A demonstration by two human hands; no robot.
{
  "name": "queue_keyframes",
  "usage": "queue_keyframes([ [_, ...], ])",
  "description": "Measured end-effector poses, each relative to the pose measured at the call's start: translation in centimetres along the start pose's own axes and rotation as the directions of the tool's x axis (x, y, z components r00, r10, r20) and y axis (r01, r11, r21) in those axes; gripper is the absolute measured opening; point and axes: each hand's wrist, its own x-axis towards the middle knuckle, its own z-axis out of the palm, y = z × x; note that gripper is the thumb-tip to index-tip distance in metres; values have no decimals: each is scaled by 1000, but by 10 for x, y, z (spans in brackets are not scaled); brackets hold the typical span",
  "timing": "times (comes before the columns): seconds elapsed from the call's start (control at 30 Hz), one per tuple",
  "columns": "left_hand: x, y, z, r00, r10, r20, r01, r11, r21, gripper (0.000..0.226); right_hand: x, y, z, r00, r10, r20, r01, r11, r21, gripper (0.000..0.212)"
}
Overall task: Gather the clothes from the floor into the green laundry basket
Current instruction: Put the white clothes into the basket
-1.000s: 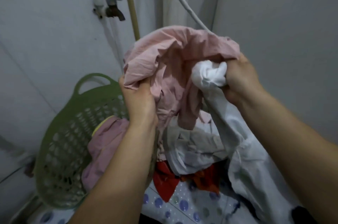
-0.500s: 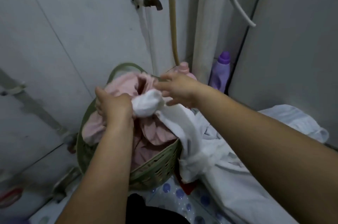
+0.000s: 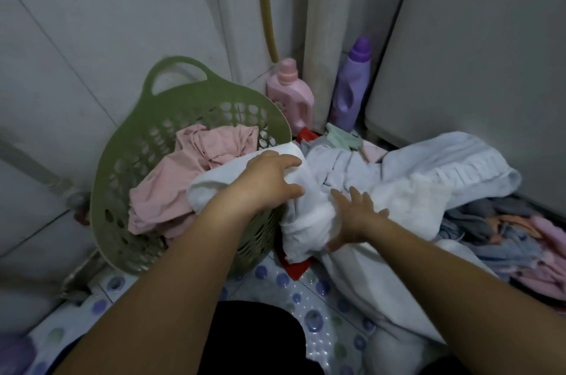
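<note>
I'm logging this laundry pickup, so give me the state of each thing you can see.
Green laundry basket: upright, partly filled.
Pink garment: inside basket.
White cloth: draped over basket rim, half out.
Left hand: gripping white cloth.
Right hand: open, pressing white cloth.
Pink bottle: upright, capped.
Purple bottle: upright, capped.

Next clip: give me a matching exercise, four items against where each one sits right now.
Items:
1. pink garment
2. white cloth
3. purple bottle
4. pink bottle

Places:
A. in the corner beside the white appliance
B. draped over the green basket rim, under both hands
C. inside the basket
D. against the wall, just behind the basket

Pairs: 1-C, 2-B, 3-A, 4-D
</note>
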Motion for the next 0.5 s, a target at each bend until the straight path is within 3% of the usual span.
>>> queue_keyframes([
  [0.03, 1, 0, 1, 1000, 7, 10, -8, 1000, 30, 64, 4, 1, 13, 999, 33, -33, -33, 999, 4, 113],
  [0.13, 6, -1, 2, 1000, 12, 4, -12, 999, 48, 67, 15, 5, 33, 984, 46, -170, -15, 984, 178, 42],
  [0.2, 7, -1, 2, 1000, 15, 8, -15, 997, 76, 76, 15, -1, 20, 968, 50, -244, 56, 911, 409, 36],
  [0.23, 7, 0, 2, 1000, 11, 16, -12, 997, 82, 83, 13, -7, 5, 962, 95, -256, 66, 829, 555, 38],
  [0.33, 6, 4, 4, 1000, 29, 10, -30, 999, 40, 107, -8, -27, -52, 954, 151, -260, 174, 430, 886, 35],
  [0.43, 2, 15, 3, 991, 99, -86, -104, 993, -51, 126, -47, -51, -101, 921, 66, -384, 372, 148, 916, 31],
  [0.5, 0, 24, -2, 968, 111, -226, -153, 972, -178, 136, -71, -70, -131, 924, -10, -383, 381, -83, 921, 21],
])
